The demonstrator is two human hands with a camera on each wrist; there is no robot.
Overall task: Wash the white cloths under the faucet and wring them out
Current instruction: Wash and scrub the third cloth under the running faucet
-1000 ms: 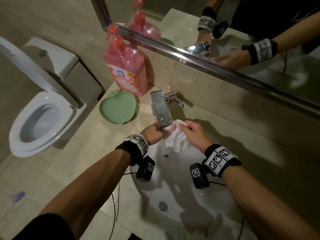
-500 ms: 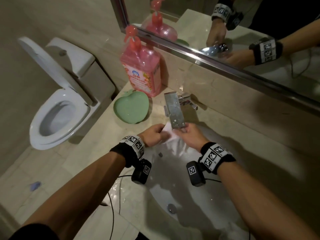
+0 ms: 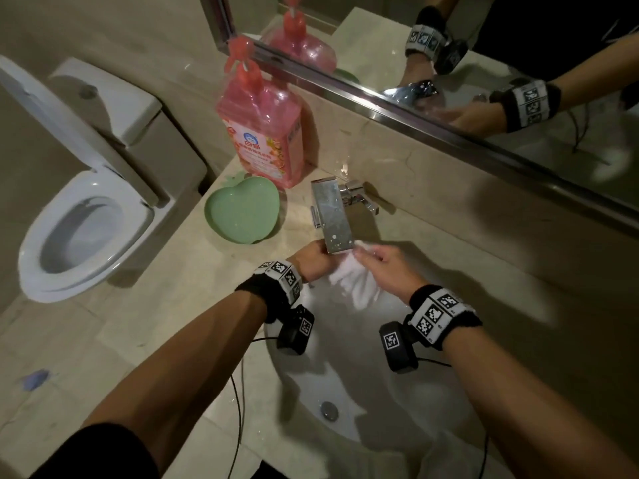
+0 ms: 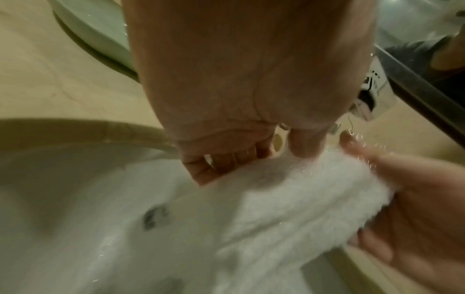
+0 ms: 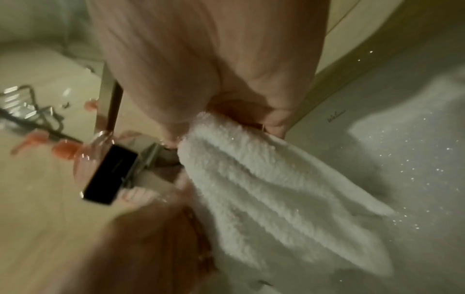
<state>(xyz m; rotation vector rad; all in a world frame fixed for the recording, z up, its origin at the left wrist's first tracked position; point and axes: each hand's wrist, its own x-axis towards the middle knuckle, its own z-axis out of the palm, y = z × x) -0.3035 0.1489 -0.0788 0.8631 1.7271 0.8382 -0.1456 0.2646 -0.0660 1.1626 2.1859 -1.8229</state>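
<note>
Gripping white cloth between both hands' fingers, seemingly under faucet

— Position of the arms?
— Both forearms are extended forward, converging toward twelve o'clock. A black band with white coded markers is worn at each wrist, with a small black camera unit hung beneath.

— State of the left hand?
— It is held at about eleven o'clock of the right hand, knuckles up. The fingers are seen curled under, with the white cloth gripped at its upper edge.

— And the right hand?
— It is set just beside the left, fingers bent, and the same cloth is pinched between thumb and fingers. Wet skin is noted on both hands.
</note>
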